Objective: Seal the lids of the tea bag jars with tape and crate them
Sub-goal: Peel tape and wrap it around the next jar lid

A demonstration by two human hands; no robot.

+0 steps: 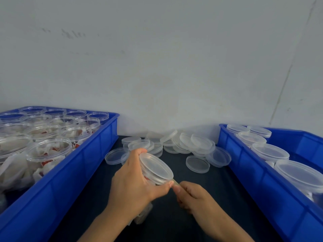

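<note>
The jar (153,172) sits tilted in the left hand (132,186), lid (156,165) facing up and to the right, over the middle of the dark worktop (201,198). Most of the jar's body is hidden behind the palm and curled fingers; only the lid, the threaded neck and a glimpse of red inside show. The left thumb presses against the lid's lower edge, where a narrow pale strip of tape (175,182) runs from the rim to the right hand (192,198). The right hand pinches that strip between thumb and curled fingers, though the strip is thin and blurred and its far end cannot be made out inside the grip. Something translucent (143,213) lies below the left wrist, largely covered by the forearm, and cannot be identified.

A blue crate on the left (97,154) holds open clear jars (49,151) filled with white tea bags with red marks; its near end is cut off by the frame edge, and the nearest contents smear into a white blur. A blue crate on the right (244,172) holds lidded jars (270,151) in a row, the nearest one cut off at the frame edge. Between the crates, against the grey wall (157,58), a loose heap of spare clear lids (183,145) lies overlapping on the worktop, just beyond the hands.
</note>
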